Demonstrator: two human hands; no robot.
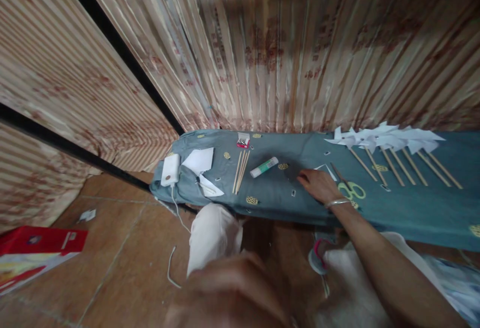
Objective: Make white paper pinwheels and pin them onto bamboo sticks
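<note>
My right hand [318, 184], with a bangle at the wrist, is low over the cloth-covered table. Its fingers are bunched together, and whatever may be between the tips is hidden. Beside it lie scissors [359, 191] with yellow-green handles and a white paper piece [330, 172], partly covered by the hand. My left hand [228, 295] is a blur close to the camera at the bottom, its fingers smeared. A glue stick [264, 167] lies left of the right hand. Further left are several thin wooden sticks [240, 172] and a small red box [243, 141] of tiny items.
White paper pinwheels [390, 138] on sticks lie in a row at the right. At the left end are paper pieces [202, 159] and a white power bank [170, 170] with a cable. A red box [41, 253] stands on the floor; a curtain [270, 53] hangs behind.
</note>
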